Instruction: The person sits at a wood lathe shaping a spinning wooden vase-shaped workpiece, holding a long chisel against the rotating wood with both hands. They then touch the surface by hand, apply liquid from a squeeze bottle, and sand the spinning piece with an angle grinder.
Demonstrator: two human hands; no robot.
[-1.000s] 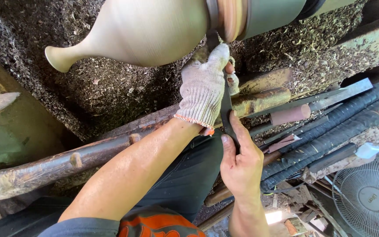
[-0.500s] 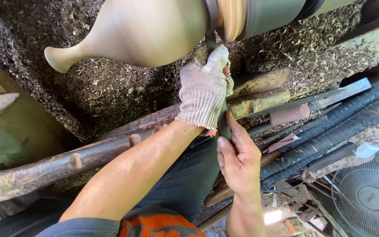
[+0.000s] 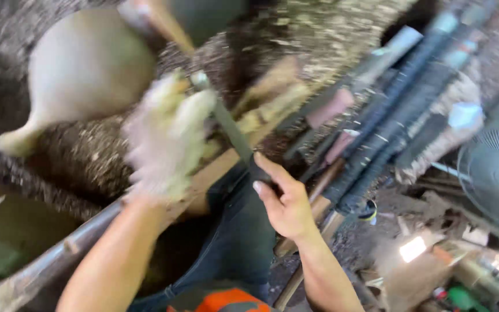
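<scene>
A pale wooden vase shape [image 3: 82,69] is mounted sideways on a lathe, its narrow neck pointing lower left. My left hand [image 3: 166,136], in a white knit glove, is blurred and sits over the front end of a long dark turning tool [image 3: 232,133], just below the vase's wide end. My right hand [image 3: 284,202], bare, grips the tool's dark handle lower down. The tool slants from my right hand up toward the workpiece. The whole view is smeared by motion.
Wood shavings [image 3: 330,40] cover the lathe bed behind the vase. A worn wooden rail [image 3: 41,266] runs across the lower left. Several long dark-handled tools [image 3: 399,115] lie at the right, with a fan grille [image 3: 498,173] at the right edge.
The view has swung and tilted, blurring everything. My gloved left hand has come away from the vase's wide end and lower; my right hand now grips the tool handle fully.
</scene>
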